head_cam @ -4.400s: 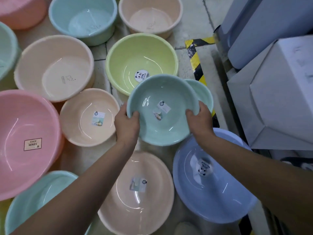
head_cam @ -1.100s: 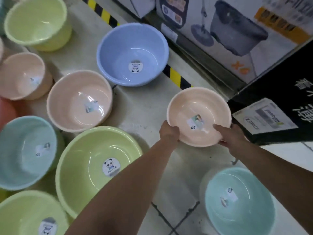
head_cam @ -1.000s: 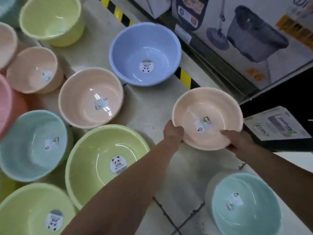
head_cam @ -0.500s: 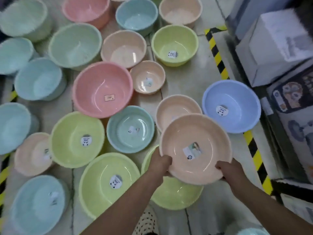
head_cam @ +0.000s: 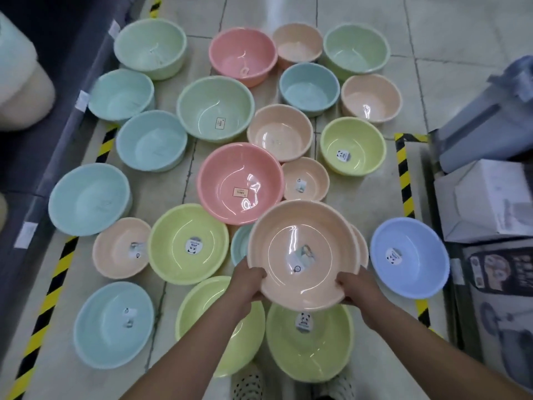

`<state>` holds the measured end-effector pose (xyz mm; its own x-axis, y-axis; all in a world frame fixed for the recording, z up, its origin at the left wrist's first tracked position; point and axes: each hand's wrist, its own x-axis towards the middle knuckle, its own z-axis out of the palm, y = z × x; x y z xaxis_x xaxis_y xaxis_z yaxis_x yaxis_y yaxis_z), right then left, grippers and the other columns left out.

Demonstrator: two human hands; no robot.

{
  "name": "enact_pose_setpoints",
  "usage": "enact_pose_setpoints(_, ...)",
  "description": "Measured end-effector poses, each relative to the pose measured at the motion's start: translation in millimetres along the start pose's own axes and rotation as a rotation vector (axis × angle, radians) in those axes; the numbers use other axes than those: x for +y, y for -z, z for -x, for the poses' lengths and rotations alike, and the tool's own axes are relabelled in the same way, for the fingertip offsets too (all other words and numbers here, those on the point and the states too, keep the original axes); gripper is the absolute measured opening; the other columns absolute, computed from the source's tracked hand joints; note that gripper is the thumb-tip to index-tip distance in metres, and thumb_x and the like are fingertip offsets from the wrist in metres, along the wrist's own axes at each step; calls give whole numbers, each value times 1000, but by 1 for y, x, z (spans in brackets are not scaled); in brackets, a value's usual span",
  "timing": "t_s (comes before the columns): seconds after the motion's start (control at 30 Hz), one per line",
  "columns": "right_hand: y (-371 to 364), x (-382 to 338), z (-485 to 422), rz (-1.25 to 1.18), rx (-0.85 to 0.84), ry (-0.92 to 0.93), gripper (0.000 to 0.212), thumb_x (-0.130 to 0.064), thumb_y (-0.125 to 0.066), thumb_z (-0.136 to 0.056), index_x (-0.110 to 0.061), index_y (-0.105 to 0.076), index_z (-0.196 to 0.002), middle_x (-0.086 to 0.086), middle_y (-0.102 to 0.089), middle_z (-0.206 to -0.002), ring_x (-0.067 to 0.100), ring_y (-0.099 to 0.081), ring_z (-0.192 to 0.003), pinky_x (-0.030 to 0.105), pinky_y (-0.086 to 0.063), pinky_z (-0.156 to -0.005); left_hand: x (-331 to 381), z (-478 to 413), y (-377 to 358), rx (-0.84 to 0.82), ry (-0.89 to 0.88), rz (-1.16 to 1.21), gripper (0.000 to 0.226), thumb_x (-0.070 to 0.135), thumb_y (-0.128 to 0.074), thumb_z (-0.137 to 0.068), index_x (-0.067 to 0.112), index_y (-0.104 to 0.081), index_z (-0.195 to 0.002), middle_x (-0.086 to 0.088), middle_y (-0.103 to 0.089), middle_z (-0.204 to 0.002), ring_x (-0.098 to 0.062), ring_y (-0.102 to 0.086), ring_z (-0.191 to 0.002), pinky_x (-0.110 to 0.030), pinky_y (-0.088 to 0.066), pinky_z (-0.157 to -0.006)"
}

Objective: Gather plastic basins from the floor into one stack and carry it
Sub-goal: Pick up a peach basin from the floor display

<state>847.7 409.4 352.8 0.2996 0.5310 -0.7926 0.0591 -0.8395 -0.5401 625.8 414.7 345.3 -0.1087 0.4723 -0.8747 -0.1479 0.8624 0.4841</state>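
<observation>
I hold a peach basin (head_cam: 302, 255) with a small label inside, lifted above the floor. My left hand (head_cam: 249, 284) grips its near left rim and my right hand (head_cam: 356, 287) grips its near right rim. It covers most of a teal basin (head_cam: 238, 245) and another peach basin (head_cam: 362, 246) beneath. Several more basins lie on the tiled floor: a pink one (head_cam: 240, 183), a light green one (head_cam: 189, 243), a lavender-blue one (head_cam: 409, 256), and two green ones (head_cam: 310, 342) by my feet.
Yellow-black hazard tape (head_cam: 405, 174) marks the floor at right and left. White and printed boxes (head_cam: 487, 200) stand at the right edge, with a grey bin (head_cam: 490, 116) behind them. A dark shelf base (head_cam: 43, 140) runs along the left. My dotted shoes (head_cam: 248, 383) show at the bottom.
I have turned with the peach basin from the area by the boxes back toward the main group of basins. Both hands keep their grip and the basin now hangs over the teal and peach basins.
</observation>
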Motion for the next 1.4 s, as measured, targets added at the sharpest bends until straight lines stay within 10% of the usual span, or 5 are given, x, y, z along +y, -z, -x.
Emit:
enact_pose_setpoints(0.27,23,-95,-43,-9,19,92,32,4,-53,-90,-12,-53,-117,10,-62,-95,21,-61,-77,24,-53,-40,85,-17,-47,-35,-86,49,42,-7,-42,-89,23,-50,-118,0,-63,-96,-20,-62,-82,-33,-55,-60)
enact_pose_setpoints(0.57,31,-142,-221,-19,-102,29,19,1,-54,-86,-9,-59,-102,10,-65,-88,23,-63,-69,34,-59,-56,118,-145,-135,97,-53,161,36,-3,-44,-90,17,-54,-118,-3,-65,-94,-19,-64,-76,-24,-53,-42)
enact_pose_setpoints(0.87,14,-119,-409,75,-237,85,30,5,-54,-90,-7,-54,-117,13,-65,-105,28,-63,-91,41,-58,-82,95,-318,-200,209,-118,90,33,13,-54,-78,17,-61,-110,-11,-71,-106,-33,-69,-98,-50,-58,-87)
enact_pose_setpoints(1.4,3,-59,-487,317,-26,183,43,-29,-58,-80,-15,-62,-120,9,-70,-109,31,-68,-94,50,-58,-88,11,-449,-214,359,-162,-104,62,37,-51,-50,24,-65,-109,1,-73,-98,-27,-69,-93,-48,-56,-90)
